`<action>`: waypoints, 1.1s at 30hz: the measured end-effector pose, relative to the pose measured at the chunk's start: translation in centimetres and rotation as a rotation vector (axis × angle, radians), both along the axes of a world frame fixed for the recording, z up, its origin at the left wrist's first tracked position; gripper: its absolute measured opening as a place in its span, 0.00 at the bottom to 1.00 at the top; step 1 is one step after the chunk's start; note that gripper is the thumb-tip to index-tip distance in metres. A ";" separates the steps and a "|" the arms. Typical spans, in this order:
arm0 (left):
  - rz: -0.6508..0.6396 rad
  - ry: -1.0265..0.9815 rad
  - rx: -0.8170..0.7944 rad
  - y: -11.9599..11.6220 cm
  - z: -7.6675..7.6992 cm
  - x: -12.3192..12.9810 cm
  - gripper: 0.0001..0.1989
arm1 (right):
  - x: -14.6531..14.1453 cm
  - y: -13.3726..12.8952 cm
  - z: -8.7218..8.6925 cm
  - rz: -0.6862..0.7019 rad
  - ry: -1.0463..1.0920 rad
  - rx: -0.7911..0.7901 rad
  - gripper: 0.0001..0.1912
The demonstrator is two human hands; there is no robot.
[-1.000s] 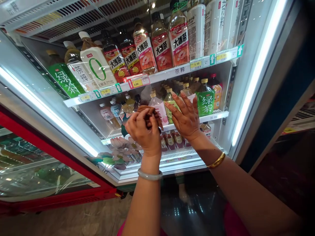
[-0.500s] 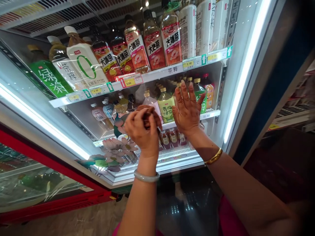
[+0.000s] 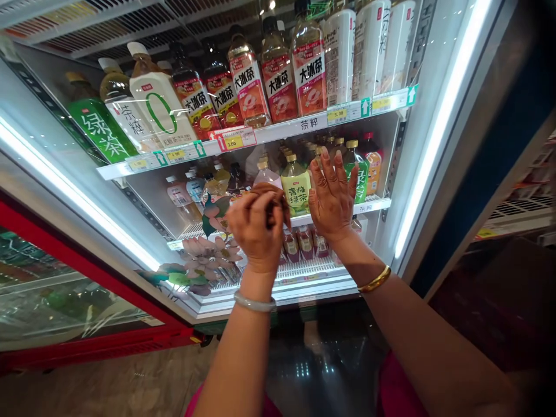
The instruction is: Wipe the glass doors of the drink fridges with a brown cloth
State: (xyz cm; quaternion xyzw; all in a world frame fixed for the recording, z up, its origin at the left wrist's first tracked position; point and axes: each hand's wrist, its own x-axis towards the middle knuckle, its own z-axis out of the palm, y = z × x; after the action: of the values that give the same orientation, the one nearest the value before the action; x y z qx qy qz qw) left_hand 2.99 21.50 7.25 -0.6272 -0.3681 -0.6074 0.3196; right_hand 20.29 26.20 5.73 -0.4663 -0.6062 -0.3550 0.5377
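My left hand point(image 3: 256, 226) is raised before the fridge's glass door with its fingers curled in. Whatever the fingers hold, if anything, is hidden; a brown shape just beyond them looks like their reflection. A pale bangle point(image 3: 254, 302) circles that wrist. My right hand point(image 3: 332, 200) is flat, fingers stretched upward, at the glass and apparently resting on it. Its wrist carries a gold bangle point(image 3: 374, 280). Behind the glass, a yellow-green tea bottle point(image 3: 297, 188) shows between the hands, and a green tea bottle point(image 3: 360, 176) stands partly covered by my right fingers.
An upper shelf edge point(image 3: 282, 132) with price tags bears large tea bottles, including a white one point(image 3: 163, 110). Small dark bottles point(image 3: 305, 243) stand lower down. A flower decal point(image 3: 204, 260) decorates the glass at lower left. Beside it is a red-framed cooler point(image 3: 174, 330).
The view has shifted slightly, so the shelves sit a little further right. My left hand stays curled, slightly further right in view; my right hand keeps its flat pose at the glass.
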 end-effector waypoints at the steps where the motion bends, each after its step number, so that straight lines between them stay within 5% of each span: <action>1: 0.035 -0.068 0.002 0.2 0.5 -0.7 0.13 | 0.0 -0.1 0.0 0.003 -0.002 -0.001 0.33; 3: 0.103 -0.147 -0.034 0.7 0.1 -1.3 0.15 | 0.1 -0.2 -0.1 0.012 -0.003 -0.024 0.33; 10: 0.203 0.044 -0.051 1.1 -6.4 1.4 0.25 | 0.2 -0.1 -0.2 0.047 0.019 -0.062 0.33; 12: 0.201 0.079 -0.064 1.0 -6.0 0.7 0.23 | 0.1 -0.1 -0.2 0.054 0.025 -0.071 0.33; 18: 0.149 -0.085 -0.074 0.9 -1.1 -2.1 0.21 | -0.1 -0.3 -0.2 0.052 0.032 -0.072 0.33; 26: 0.019 0.107 -0.248 -0.4 -4.9 4.6 0.20 | 0.1 0.0 -0.4 0.056 0.058 -0.076 0.31; 33: 0.154 -0.130 -0.130 0.5 -0.3 0.2 0.19 | 0.2 -0.1 -0.5 0.061 0.028 -0.032 0.32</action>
State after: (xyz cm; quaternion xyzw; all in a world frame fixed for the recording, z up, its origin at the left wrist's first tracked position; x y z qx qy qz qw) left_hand 3.22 22.03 6.98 -0.5759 -0.4737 -0.5953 0.2992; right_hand 20.52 26.10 5.28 -0.4611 -0.6180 -0.3222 0.5492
